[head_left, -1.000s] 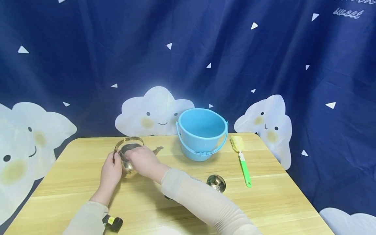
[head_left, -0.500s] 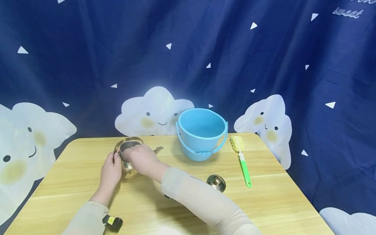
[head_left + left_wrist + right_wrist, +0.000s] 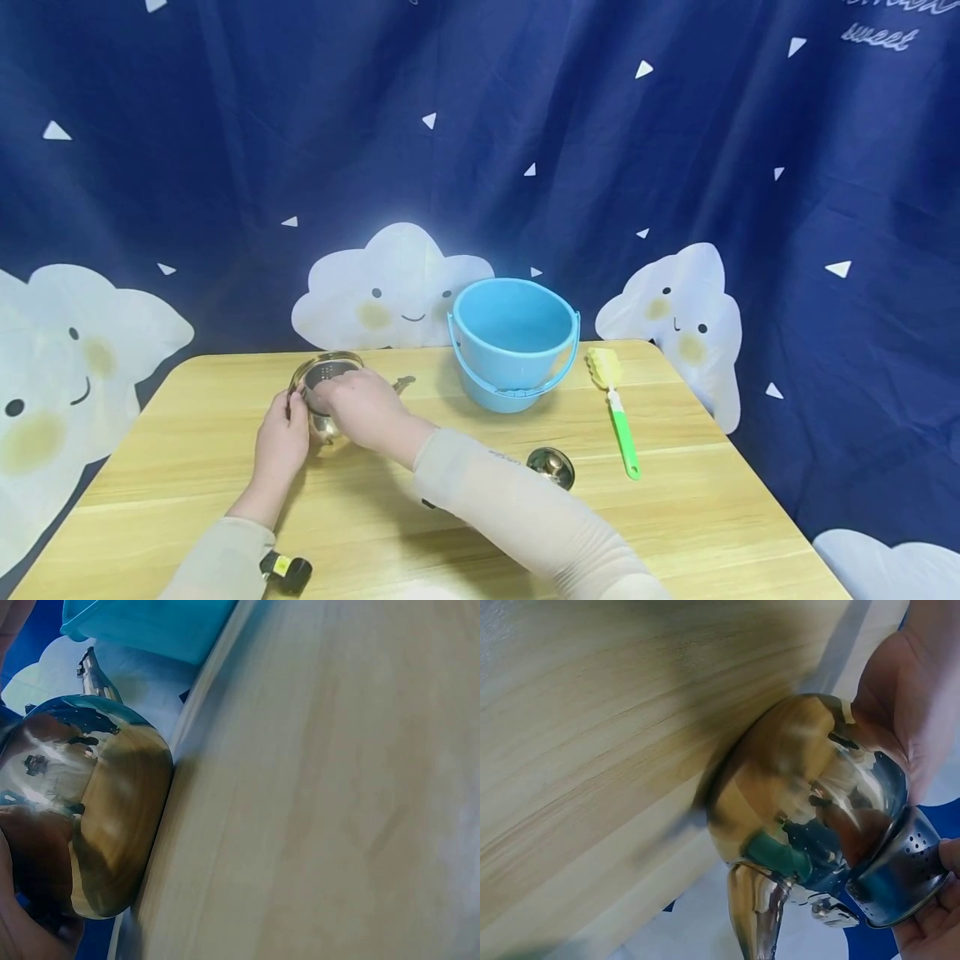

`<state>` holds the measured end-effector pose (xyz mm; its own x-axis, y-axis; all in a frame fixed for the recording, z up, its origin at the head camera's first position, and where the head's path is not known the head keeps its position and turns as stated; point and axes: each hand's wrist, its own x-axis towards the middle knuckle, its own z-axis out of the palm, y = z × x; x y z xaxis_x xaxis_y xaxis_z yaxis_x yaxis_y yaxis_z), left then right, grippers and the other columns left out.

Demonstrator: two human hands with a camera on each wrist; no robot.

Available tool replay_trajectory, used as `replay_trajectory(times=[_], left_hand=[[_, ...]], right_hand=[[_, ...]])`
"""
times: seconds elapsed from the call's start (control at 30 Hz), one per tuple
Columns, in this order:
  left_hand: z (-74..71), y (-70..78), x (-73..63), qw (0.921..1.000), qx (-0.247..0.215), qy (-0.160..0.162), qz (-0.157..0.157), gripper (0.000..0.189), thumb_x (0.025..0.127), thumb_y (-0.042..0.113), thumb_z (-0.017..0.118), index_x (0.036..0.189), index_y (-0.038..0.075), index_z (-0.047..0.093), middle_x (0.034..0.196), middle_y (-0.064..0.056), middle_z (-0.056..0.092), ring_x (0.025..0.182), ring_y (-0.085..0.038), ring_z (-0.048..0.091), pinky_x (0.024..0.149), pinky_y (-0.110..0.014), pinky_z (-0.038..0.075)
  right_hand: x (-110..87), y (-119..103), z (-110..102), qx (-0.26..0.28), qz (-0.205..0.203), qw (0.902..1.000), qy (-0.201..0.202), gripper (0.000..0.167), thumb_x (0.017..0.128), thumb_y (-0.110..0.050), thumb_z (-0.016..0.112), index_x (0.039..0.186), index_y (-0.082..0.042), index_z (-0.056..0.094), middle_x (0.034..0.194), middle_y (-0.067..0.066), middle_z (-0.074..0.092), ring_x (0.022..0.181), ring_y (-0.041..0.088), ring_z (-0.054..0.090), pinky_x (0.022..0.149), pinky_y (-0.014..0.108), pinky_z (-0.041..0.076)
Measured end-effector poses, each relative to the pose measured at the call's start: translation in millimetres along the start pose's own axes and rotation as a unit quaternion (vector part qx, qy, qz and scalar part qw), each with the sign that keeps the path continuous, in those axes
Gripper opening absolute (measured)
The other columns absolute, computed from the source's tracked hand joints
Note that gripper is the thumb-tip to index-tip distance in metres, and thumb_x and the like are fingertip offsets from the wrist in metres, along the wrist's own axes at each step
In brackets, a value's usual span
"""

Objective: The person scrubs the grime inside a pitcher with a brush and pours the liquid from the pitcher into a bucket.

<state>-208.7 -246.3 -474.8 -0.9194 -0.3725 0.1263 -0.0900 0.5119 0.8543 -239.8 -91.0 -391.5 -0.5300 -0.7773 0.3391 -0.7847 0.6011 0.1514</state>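
chrome-bright teapot (image 3: 324, 429), head view's centre-left | likely slick, rigid; steady by side | left hand (image 3: 282, 437) curled round it | right hand (image 3: 363, 408) pinching perforated strainer (image 3: 900, 876)

A right hand (image 3: 932, 924) gripped a perforated strainer (image 3: 896, 871) at the top of a gleaming metal teapot (image 3: 795, 787), which a left hand (image 3: 904, 709) held.

The right hand (image 3: 365, 408) partly hides the strainer (image 3: 322, 373); past that hand's wrist, the sleeve lettering (image 3: 504, 457) is too small to read.
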Motion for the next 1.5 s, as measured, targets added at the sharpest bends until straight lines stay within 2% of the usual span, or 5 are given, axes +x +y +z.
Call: replay_trajectory(times=[0.23,0.53,0.8,1.1,1.5], left_hand=[[0.4,-0.2,-0.8,1.0,0.001,0.005,0.006,0.058,0.109,0.039,0.021,0.145,-0.001,0.043,0.143,-0.032,0.048,0.134,-0.053,0.041,0.108,-0.066,0.033],[-1.5,0.9,-1.4,1.0,0.007,0.004,0.004,0.06,0.109,0.039,0.02,0.144,-0.004,0.042,0.14,-0.034,0.049,0.132,-0.053,0.042,0.106,-0.066,0.035],[-0.6,0.1,-0.8,0.9999,0.008,-0.002,0.008,0.061,0.108,0.039,0.019,0.146,-0.003,0.04,0.144,-0.033,0.046,0.135,-0.053,0.039,0.11,-0.064,0.032],[-0.9,-0.9,0.3,0.9999,0.004,-0.005,0.013,0.061,0.108,0.04,0.02,0.148,-0.002,0.039,0.144,-0.033,0.046,0.135,-0.052,0.04,0.11,-0.065,0.032],[1.1,-0.3,1.2,0.9997,0.009,0.01,0.019,0.058,0.109,0.036,0.021,0.147,-0.003,0.041,0.146,-0.032,0.045,0.136,-0.052,0.038,0.111,-0.064,0.031]], right_hand=[[-4.9,-0.5,-7.5,0.01,-0.007,0.9999,-0.004,0.015,0.099,-0.018,0.06,0.098,-0.028,0.07,0.101,-0.013,0.074,0.095,0.005,0.068,0.085,0.023,0.051],[-10.3,-1.3,-13.9,0.0,-0.034,0.9994,-0.009,0.021,0.102,-0.023,0.058,0.114,-0.031,0.073,0.101,-0.014,0.073,0.094,0.004,0.067,0.083,0.021,0.05],[-20.2,0.3,-22.1,-0.006,-0.04,0.9992,-0.007,0.019,0.097,-0.019,0.063,0.109,-0.031,0.073,0.099,-0.016,0.073,0.09,0.003,0.065,0.079,0.018,0.048],[-29.0,2.3,-26.0,0.003,-0.039,0.9991,0.016,0.016,0.1,-0.024,0.061,0.109,-0.03,0.073,0.1,-0.018,0.073,0.09,0.002,0.065,0.075,0.017,0.046],[-45.3,8.3,-37.5,0.026,-0.046,0.9986,0.002,0.019,0.1,-0.025,0.063,0.116,-0.026,0.072,0.106,-0.015,0.073,0.095,0.003,0.066,0.082,0.016,0.046]])
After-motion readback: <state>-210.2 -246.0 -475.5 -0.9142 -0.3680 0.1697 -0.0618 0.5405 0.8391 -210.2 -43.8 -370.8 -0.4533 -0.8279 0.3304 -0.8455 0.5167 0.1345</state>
